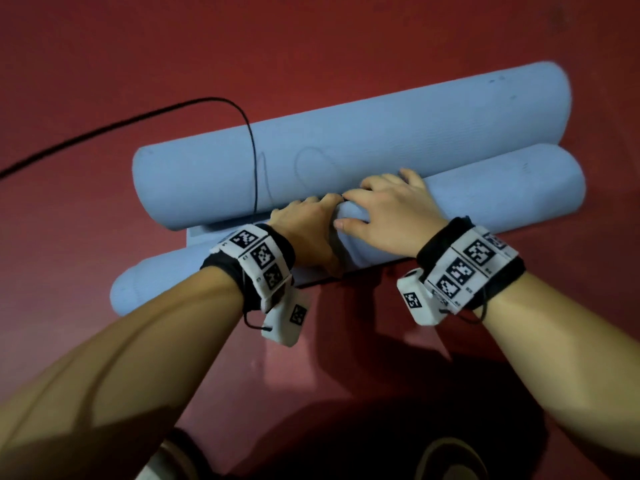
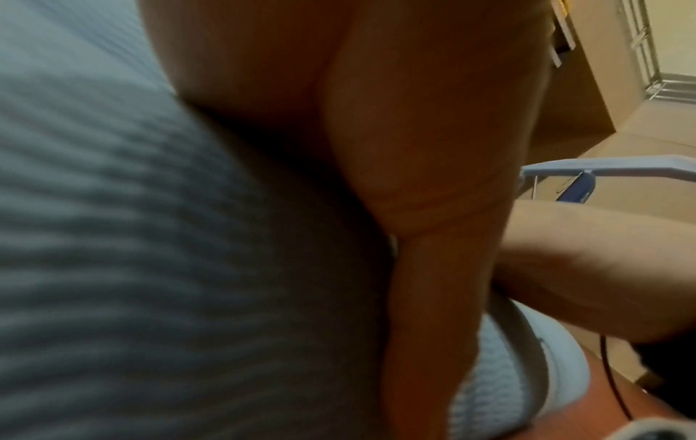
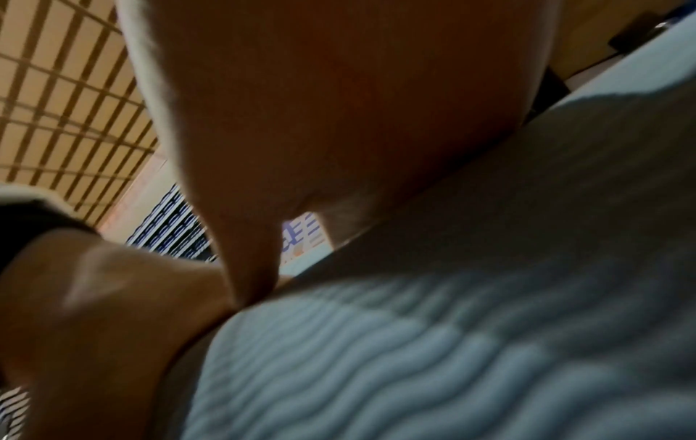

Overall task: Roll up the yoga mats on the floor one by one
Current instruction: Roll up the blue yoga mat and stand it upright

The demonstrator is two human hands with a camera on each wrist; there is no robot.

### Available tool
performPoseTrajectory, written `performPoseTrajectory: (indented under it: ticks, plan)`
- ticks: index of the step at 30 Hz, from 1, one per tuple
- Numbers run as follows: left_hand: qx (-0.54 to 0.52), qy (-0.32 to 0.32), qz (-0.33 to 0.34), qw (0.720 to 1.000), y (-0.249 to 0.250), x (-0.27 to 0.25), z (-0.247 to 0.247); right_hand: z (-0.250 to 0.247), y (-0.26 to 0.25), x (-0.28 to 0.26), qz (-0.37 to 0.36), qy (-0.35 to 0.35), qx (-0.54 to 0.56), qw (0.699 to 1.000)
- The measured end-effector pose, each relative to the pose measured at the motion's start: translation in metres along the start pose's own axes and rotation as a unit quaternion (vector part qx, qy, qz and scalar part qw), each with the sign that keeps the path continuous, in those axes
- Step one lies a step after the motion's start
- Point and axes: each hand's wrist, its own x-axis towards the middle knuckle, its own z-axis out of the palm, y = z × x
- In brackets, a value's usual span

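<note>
Two blue rolled mats on red floor point(image 1: 346, 36), lying side by side, long axes running roughly 8 to 2 o'clock. Far roll point(image 1: 346, 133) fully wound, touching near roll point(image 1: 502, 188) along its length. Flat strip of mat point(image 1: 197, 235) showing between them at left end, approx 9 o'clock of the hands.

Left hand point(image 1: 308, 233) on near roll at mid-length, palm down, fingers bent over roll's top toward 12, thumb down the near side: gripping the roll. Right hand point(image 1: 388, 209) just beside it at 3 o'clock, palm flat on roll, fingers spread & reaching toward 11, fingertips meeting left hand's; thumb out toward 9. Right grip open, pressing. Both forearms coming up from 6, converging; wrists w/ marker bands.

Left wrist view: palm point(image 2: 414, 148) against ribbed mat surface point(image 2: 113, 268), blurred. Right wrist view: same, palm point(image 3: 339, 104) on ribbed mat point(image 3: 452, 342).

Black cable point(image 1: 166, 110) across floor from 9 o'clock, draped over far roll.
</note>
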Motion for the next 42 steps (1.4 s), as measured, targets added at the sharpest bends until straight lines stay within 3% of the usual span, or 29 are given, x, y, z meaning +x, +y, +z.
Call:
performPoseTrajectory:
  ticks: [5, 10, 14, 26, 29, 32, 35, 39, 42]
  plan:
    - [-0.019, 0.030, 0.001, 0.999, -0.004, -0.003, 0.001, -0.008, 0.003, 0.007, -0.017, -0.068, 0.003, 0.998]
    - [0.025, 0.087, -0.009, 0.996, 0.003, -0.014, 0.009, -0.012, 0.005, 0.019, -0.016, -0.084, 0.013, 0.996]
    - [-0.006, 0.084, -0.011, 0.996, 0.000, -0.010, 0.005, -0.016, 0.007, 0.034, -0.020, -0.100, 0.021, 0.995]
    - [-0.090, 0.063, -0.026, 0.994, -0.016, 0.012, -0.017, -0.013, -0.004, 0.044, 0.021, -0.042, -0.033, 0.998]
    - [-0.102, 0.060, -0.029, 0.993, -0.019, 0.014, -0.023, -0.023, 0.005, 0.051, -0.008, -0.081, 0.004, 0.997]
    - [-0.098, 0.052, -0.029, 0.993, -0.020, 0.017, -0.029, -0.032, 0.014, 0.049, -0.040, -0.120, 0.017, 0.992]
    - [-0.096, 0.033, -0.022, 0.995, -0.020, 0.018, -0.034, -0.027, 0.015, 0.042, -0.030, -0.099, -0.045, 0.994]
    - [-0.092, 0.034, -0.009, 0.995, -0.020, 0.015, -0.038, -0.021, 0.016, 0.039, -0.026, -0.068, -0.043, 0.996]
    - [-0.004, 0.031, -0.019, 0.999, -0.013, 0.008, -0.036, -0.022, 0.018, 0.044, -0.037, -0.058, -0.037, 0.997]
